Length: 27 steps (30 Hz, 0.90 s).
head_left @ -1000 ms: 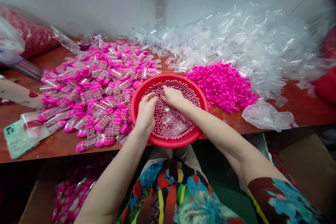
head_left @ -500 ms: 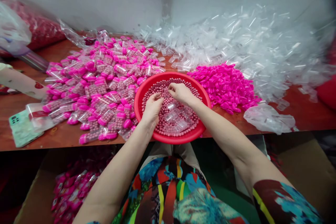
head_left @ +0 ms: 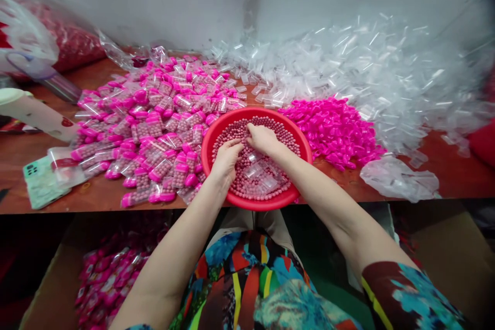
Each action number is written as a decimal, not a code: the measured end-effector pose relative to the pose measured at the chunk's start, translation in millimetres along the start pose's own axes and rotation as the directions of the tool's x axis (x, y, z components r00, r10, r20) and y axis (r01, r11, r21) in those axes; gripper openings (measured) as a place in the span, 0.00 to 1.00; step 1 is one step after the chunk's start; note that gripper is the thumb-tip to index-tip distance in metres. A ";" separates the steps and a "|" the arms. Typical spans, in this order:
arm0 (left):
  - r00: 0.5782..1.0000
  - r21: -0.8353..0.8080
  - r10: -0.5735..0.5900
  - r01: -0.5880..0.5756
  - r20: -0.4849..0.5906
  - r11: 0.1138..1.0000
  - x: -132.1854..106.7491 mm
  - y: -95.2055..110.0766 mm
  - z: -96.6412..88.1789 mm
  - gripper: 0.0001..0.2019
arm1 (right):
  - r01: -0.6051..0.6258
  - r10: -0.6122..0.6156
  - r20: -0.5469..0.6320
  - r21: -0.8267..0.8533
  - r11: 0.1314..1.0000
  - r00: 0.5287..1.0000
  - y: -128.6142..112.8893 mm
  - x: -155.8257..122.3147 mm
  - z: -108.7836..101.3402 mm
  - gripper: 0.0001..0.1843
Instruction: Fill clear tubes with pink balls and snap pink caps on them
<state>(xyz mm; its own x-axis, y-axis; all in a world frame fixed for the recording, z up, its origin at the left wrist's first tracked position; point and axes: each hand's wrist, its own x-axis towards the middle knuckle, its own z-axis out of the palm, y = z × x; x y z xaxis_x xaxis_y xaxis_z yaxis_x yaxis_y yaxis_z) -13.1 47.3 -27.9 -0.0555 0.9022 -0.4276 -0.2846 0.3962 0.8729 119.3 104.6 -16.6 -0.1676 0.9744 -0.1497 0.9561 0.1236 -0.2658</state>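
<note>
A red basin (head_left: 297, 142) full of small pink beads (head_left: 232, 136) sits at the table's near edge, with several clear plastic cases (head_left: 263, 178) lying on the beads. My left hand (head_left: 226, 161) and my right hand (head_left: 263, 139) are both inside the basin, fingers curled and meeting over the beads. What the fingers pinch is hidden; it may be a clear case. A heap of filled cases with pink caps (head_left: 154, 113) lies left of the basin.
Loose pink caps (head_left: 332, 129) are piled right of the basin, with a large drift of empty clear cases (head_left: 348, 67) behind. A phone (head_left: 40, 183) lies at the left, near another person's sleeve (head_left: 36, 113). A box of filled cases (head_left: 104, 278) is under the table.
My two hands have drawn closer together over the beads. The view has shifted slightly.
</note>
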 end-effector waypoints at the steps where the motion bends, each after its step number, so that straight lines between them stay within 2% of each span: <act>1: 1.000 -0.001 -0.001 0.001 -0.001 1.000 0.0 0.4 0.8 0.16 | 0.007 -0.007 0.001 0.016 1.000 1.000 1.6 -2.0 -1.9 0.14; 4: 1.000 -0.001 0.020 -0.020 -0.006 1.000 -2.4 1.3 4.1 0.17 | 0.054 -0.054 0.000 0.081 0.995 0.999 7.0 -10.7 -8.7 0.10; 6: 0.998 -0.006 0.069 -0.069 0.013 0.998 -6.0 1.2 5.9 0.18 | 0.102 -0.102 -0.008 0.191 0.976 0.995 9.5 -19.0 -13.1 0.10; 8: 0.989 -0.024 0.125 -0.124 0.080 0.992 -10.3 0.8 6.3 0.16 | 0.135 -0.139 -0.016 0.371 0.919 0.990 11.4 -29.6 -17.4 0.11; 10: 0.976 -0.037 0.147 -0.143 0.163 0.989 -14.1 0.4 5.2 0.10 | 0.142 -0.153 -0.023 0.526 0.838 0.988 14.0 -41.9 -21.9 0.13; 12: 0.967 -0.041 0.135 -0.130 0.214 0.991 -16.8 0.1 3.9 0.04 | 0.155 -0.190 -0.006 0.605 0.781 0.982 17.7 -54.4 -25.8 0.14; 14: 0.964 -0.048 0.123 -0.115 0.236 0.992 -18.2 -0.6 3.8 0.03 | 0.165 -0.246 0.037 0.644 0.747 0.969 21.4 -64.9 -27.4 0.15; 17: 0.963 -0.078 0.075 -0.057 0.259 0.995 -18.2 -2.6 6.2 0.03 | 0.141 -0.246 0.070 0.657 0.741 0.967 23.8 -73.4 -24.5 0.16; 20: 0.960 -0.092 -0.018 0.046 0.279 0.995 -17.8 -3.8 6.4 0.04 | 0.079 -0.148 0.051 0.652 0.754 0.988 22.1 -73.0 -19.3 0.16; 23: 0.942 -0.070 -0.095 0.124 0.323 0.990 -18.9 -1.9 2.2 0.06 | 0.062 -0.074 -0.011 0.684 0.727 0.997 22.6 -68.5 -17.0 0.17; 27: 0.911 -0.109 -0.160 0.216 0.379 0.970 -19.2 3.2 -2.8 0.07 | 0.116 -0.161 -0.010 0.740 0.663 0.987 30.3 -68.9 -19.3 0.16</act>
<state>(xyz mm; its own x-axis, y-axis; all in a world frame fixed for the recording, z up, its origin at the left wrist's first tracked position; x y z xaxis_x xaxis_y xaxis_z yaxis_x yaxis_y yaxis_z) -15.6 30.7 -17.6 0.3578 0.8232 -0.4407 -0.3923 0.5608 0.7291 164.5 44.9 4.0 -0.3169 0.9436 -0.0953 0.4366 0.0559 -0.8979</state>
